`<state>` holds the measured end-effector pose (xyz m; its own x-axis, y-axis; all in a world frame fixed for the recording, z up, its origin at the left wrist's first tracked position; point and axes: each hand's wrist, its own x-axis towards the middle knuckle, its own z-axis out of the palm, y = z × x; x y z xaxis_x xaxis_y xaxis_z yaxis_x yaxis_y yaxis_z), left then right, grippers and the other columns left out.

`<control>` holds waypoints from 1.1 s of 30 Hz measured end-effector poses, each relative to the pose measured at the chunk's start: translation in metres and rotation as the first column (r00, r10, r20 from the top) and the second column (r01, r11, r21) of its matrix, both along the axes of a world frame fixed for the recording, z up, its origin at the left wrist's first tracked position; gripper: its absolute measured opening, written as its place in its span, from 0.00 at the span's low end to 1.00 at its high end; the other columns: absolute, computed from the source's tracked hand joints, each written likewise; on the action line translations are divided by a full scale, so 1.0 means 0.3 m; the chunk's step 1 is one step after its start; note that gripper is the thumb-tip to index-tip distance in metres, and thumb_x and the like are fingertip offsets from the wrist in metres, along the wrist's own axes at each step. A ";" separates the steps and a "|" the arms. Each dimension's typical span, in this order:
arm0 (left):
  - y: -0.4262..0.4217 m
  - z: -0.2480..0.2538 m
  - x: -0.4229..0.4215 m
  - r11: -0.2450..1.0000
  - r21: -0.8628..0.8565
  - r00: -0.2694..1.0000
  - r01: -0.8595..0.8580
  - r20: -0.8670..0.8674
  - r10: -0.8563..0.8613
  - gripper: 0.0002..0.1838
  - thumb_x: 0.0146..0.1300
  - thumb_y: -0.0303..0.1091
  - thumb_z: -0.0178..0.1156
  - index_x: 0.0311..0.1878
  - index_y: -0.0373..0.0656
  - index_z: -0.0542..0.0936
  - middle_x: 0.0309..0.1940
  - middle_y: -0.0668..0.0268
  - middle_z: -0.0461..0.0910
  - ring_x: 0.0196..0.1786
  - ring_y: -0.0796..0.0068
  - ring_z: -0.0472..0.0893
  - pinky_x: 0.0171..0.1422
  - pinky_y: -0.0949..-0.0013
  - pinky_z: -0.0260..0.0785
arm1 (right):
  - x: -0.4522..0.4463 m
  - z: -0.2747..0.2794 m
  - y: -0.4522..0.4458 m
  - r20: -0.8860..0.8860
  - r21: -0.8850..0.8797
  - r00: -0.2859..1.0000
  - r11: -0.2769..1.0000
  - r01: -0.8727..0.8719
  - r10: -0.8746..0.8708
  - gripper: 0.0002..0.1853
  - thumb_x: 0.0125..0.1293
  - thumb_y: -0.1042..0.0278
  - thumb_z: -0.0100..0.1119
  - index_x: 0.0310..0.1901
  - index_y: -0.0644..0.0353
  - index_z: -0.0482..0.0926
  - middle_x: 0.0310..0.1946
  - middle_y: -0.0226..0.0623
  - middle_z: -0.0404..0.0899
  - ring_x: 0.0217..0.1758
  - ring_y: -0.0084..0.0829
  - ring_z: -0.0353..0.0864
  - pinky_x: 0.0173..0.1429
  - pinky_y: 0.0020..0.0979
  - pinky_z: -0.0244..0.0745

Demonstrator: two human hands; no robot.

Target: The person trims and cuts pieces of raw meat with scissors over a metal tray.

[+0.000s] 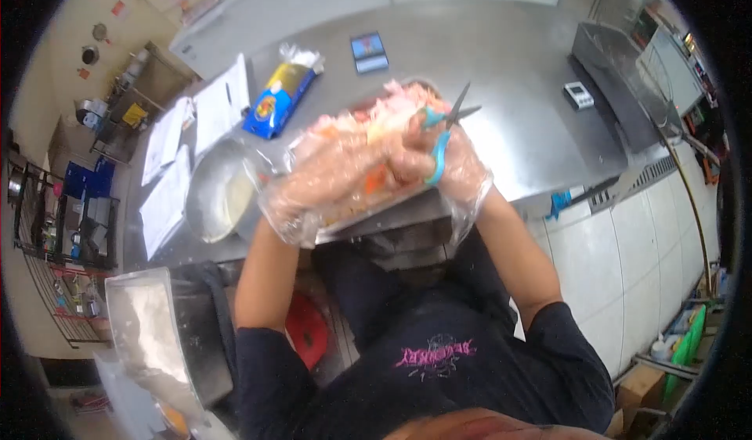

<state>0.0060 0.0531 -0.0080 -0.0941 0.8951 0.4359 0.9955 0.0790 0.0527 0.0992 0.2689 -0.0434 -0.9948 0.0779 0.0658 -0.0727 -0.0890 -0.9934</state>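
A metal tray (376, 210) at the table's near edge is heaped with pale pink raw meat (403, 102), which looks like chicken with skin. Over it reaches my left hand (333, 175) in a clear plastic glove, its fingers closed on a piece of meat; blur hides the piece's shape. My right hand (464, 170), gloved the same way, grips scissors (439, 155) by their teal handles. Their blades are spread and point up and away, just right of the left fingertips.
Left of the tray stands a metal bowl (205, 197) with something pale inside. Papers (163, 201), a blue and yellow packet (270, 110) and a phone-like screen (369, 52) lie on the steel table (513, 64). A small white device (578, 95) sits right; a bin of white powder (149, 322) stands lower left.
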 end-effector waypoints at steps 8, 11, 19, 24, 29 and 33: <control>0.021 0.013 0.059 0.918 -0.132 0.727 -0.374 0.572 0.379 0.18 0.78 0.43 0.53 0.56 0.40 0.84 0.50 0.59 0.86 0.55 0.66 0.81 0.71 0.60 0.64 | -0.012 -0.044 -0.002 -0.095 0.133 0.960 0.953 0.274 -0.263 0.22 0.56 0.58 0.80 0.43 0.59 0.78 0.37 0.33 0.83 0.44 0.29 0.83 0.53 0.34 0.80; 0.015 -0.020 0.040 0.882 0.098 0.626 -0.461 0.741 0.244 0.21 0.75 0.46 0.58 0.56 0.39 0.84 0.40 0.64 0.85 0.38 0.78 0.81 0.43 0.71 0.75 | -0.003 -0.053 0.007 -0.071 -0.049 0.970 0.972 0.228 -0.231 0.23 0.55 0.66 0.81 0.45 0.57 0.75 0.39 0.30 0.79 0.43 0.25 0.83 0.41 0.28 0.81; 0.066 -0.026 0.051 0.719 0.305 0.326 -0.624 0.938 -0.115 0.14 0.75 0.39 0.59 0.45 0.36 0.81 0.39 0.62 0.83 0.44 0.76 0.81 0.50 0.68 0.76 | -0.036 -0.060 0.025 -0.060 -0.243 0.967 0.944 0.225 -0.246 0.18 0.58 0.74 0.75 0.43 0.53 0.74 0.35 0.23 0.75 0.42 0.22 0.80 0.41 0.28 0.79; 0.067 -0.031 0.087 0.700 0.218 0.154 -0.680 0.976 -0.154 0.08 0.75 0.30 0.58 0.45 0.41 0.69 0.40 0.66 0.78 0.43 0.77 0.80 0.51 0.69 0.79 | -0.020 0.009 0.025 -0.173 -0.380 0.971 0.921 0.087 -0.163 0.19 0.58 0.72 0.77 0.47 0.58 0.76 0.39 0.31 0.80 0.45 0.24 0.80 0.51 0.31 0.77; 0.075 -0.049 0.070 0.705 0.375 0.335 -0.602 0.920 -0.204 0.15 0.75 0.25 0.51 0.61 0.41 0.63 0.53 0.54 0.80 0.53 0.67 0.84 0.55 0.67 0.80 | -0.073 0.092 0.065 -0.267 -0.100 0.959 0.992 0.073 -0.098 0.20 0.58 0.64 0.79 0.45 0.59 0.76 0.37 0.27 0.80 0.43 0.20 0.80 0.50 0.27 0.79; 0.097 -0.062 0.054 0.765 0.429 0.466 -0.481 0.864 -0.191 0.25 0.78 0.34 0.51 0.73 0.40 0.60 0.60 0.52 0.78 0.60 0.62 0.81 0.63 0.61 0.75 | -0.053 0.250 0.064 -0.330 0.378 0.943 0.920 0.099 0.034 0.20 0.61 0.57 0.75 0.45 0.61 0.77 0.33 0.33 0.81 0.38 0.23 0.81 0.45 0.31 0.79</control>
